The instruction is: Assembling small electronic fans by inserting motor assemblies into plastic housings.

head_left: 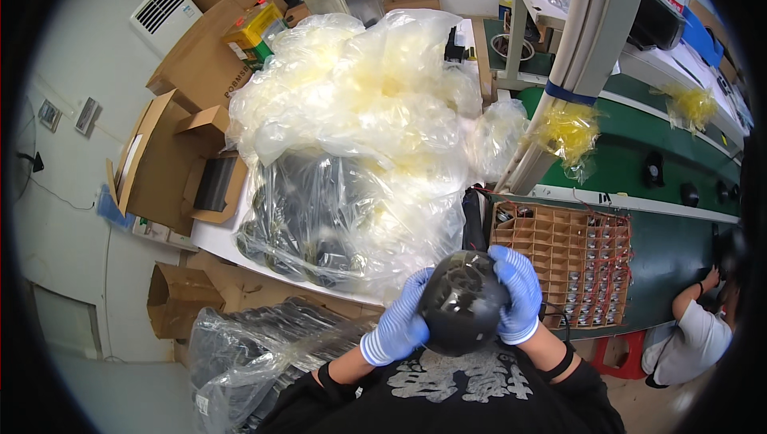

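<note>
Between my two hands is a glossy black rounded shell [463,314], held close in front of my chest. Its upper part reflects the surroundings; its underside is hidden. My left hand [399,320], in a blue-and-white striped glove, is closed against its left side. On the opposite side my right hand [519,294], gloved alike, grips it with the fingers toward the top. Just beyond the shell, a table bears a big heap of clear, yellowish plastic bags [351,90]. Dark items under clear plastic [307,210] lie on the table's nearer part.
A cardboard divider tray [551,258] with small metallic parts lies to the right on a green bench, beside a pale upright post [587,34]. Open cartons [172,162] stand at left. Plastic-wrapped dark goods [256,354] are at lower left. Another person [695,338] sits far right.
</note>
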Demonstrator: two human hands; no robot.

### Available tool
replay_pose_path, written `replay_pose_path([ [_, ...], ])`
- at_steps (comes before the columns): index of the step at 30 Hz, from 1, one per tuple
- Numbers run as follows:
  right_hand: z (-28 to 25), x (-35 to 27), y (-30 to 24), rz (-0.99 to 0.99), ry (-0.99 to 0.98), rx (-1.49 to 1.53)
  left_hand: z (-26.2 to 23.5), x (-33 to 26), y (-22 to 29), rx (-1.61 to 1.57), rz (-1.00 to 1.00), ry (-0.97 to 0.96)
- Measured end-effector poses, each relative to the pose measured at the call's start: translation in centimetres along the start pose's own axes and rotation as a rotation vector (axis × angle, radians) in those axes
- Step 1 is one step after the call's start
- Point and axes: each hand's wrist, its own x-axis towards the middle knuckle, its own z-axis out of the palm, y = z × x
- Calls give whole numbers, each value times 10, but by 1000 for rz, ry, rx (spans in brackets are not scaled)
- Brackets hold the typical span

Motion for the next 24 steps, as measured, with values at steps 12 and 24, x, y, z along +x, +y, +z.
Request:
replay_pose_path([
  [12, -8, 3, 8, -13, -226, 234, -2, 10, -61, -188, -298, 395],
  [24, 12, 21, 2, 226, -154, -5, 0, 28, -46, 574, 101, 514],
])
